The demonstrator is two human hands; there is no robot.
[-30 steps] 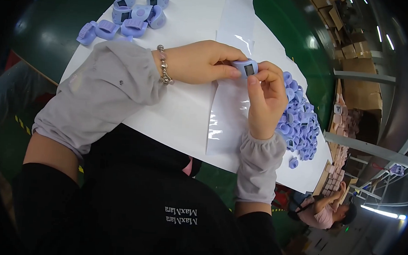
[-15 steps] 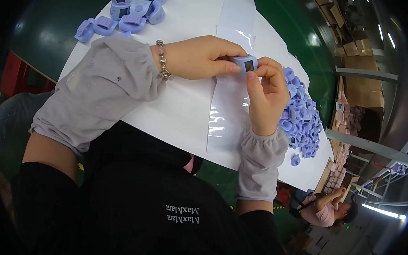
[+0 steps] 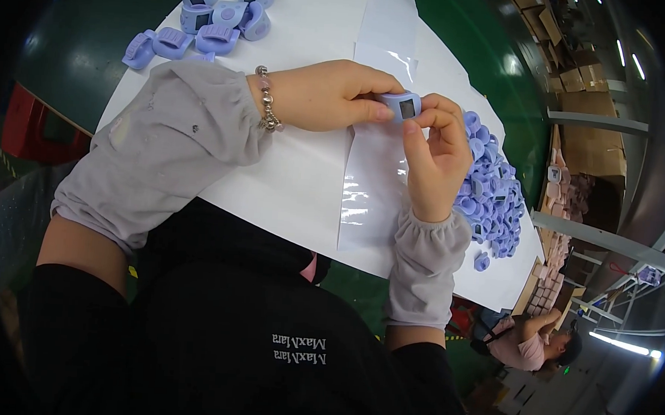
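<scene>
My left hand [image 3: 338, 95] and my right hand [image 3: 434, 156] meet over the white sheet [image 3: 304, 176] and both pinch one small lilac ring-shaped gadget with a little dark screen [image 3: 402, 106]. A bead bracelet [image 3: 267, 99] circles my left wrist. Grey sleeve covers sit on both forearms. Under the hands lies a glossy clear film strip [image 3: 374, 195]. A heap of the same lilac gadgets [image 3: 491, 193] lies just right of my right hand. A smaller group of lilac gadgets [image 3: 207, 20] lies at the far left of the sheet.
The white sheet covers a green table [image 3: 469, 42]. Cardboard boxes [image 3: 592, 138] and stacked pink pieces [image 3: 552, 256] stand to the right. Another person in a pink top [image 3: 528, 342] works at the lower right.
Both hands stay on the same lilac gadget; they have shifted slightly and the fingers turned it a little between them.
</scene>
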